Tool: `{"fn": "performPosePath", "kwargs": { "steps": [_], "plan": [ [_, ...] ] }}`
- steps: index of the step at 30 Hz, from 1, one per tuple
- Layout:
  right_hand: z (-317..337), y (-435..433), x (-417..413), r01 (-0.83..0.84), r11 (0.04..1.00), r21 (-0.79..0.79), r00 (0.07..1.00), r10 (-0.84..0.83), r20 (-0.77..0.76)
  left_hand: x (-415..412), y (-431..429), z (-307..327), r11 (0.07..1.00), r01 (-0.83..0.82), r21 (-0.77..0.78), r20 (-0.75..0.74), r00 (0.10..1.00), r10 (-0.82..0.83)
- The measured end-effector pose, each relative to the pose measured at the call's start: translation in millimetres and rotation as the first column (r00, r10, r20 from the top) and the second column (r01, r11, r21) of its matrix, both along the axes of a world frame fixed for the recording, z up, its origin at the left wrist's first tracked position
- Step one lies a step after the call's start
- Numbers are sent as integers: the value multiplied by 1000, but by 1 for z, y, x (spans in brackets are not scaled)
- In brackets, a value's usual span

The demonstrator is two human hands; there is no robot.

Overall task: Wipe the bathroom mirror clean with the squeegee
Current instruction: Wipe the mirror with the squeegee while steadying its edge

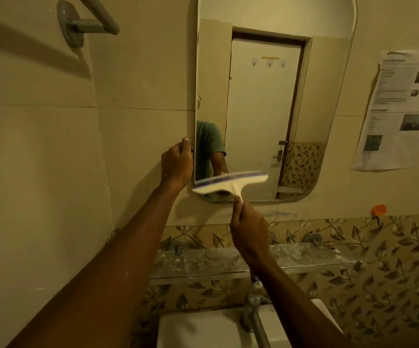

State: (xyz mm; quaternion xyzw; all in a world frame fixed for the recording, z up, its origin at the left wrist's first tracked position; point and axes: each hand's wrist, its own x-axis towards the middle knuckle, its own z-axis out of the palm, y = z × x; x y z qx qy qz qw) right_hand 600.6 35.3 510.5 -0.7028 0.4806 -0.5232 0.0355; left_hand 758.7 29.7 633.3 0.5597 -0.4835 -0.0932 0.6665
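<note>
A tall mirror [266, 104] with rounded corners hangs on the beige tiled wall and reflects a door. My left hand [177, 163] grips the mirror's left edge near its lower corner, fingers curled round the rim. My right hand [250, 231] holds the handle of a white squeegee [229, 183] with a blue strip along its blade. The blade lies tilted across the mirror's lower left part and looks motion-blurred.
A dusty glass shelf [304, 257] runs below the mirror. Under it are a white basin [203, 327] and a metal tap [252, 315]. A printed paper [399, 109] hangs right of the mirror, an orange hook [378, 210] below it, and a grey towel bar [90, 18] upper left.
</note>
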Motion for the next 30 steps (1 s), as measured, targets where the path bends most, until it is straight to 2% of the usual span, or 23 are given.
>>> {"fn": "performPosePath", "kwargs": {
  "steps": [3,8,13,15,17,21,25,30],
  "plan": [
    [20,-12,4,1,999,-33,997,-3,-73,-2,1,-1,1000,-15,-3,4,1000,15],
    [-10,-14,-8,32,999,-12,981,-34,-193,-2,2,-2,1000,0,-28,-13,1000,0],
    [-4,-10,-22,49,998,30,951,-38,-308,-4,2,-4,1000,-10,-19,-17,1000,10],
    [7,-10,-27,19,999,27,966,-11,-257,-3,3,-2,1000,-10,-6,-17,1000,10],
    [24,-14,-39,8,999,34,993,-4,-115,-4,5,0,1000,-11,3,-22,1000,11],
    [32,-26,-57,75,997,31,996,-76,52,-9,8,0,1000,-9,-22,-33,999,8],
    [-12,-25,-57,83,993,85,990,-91,104,-8,4,0,1000,-15,-28,-48,999,14],
    [-29,-24,-70,101,985,137,993,-109,49,-8,3,-1,999,-11,-36,-46,999,9]
  ]
}}
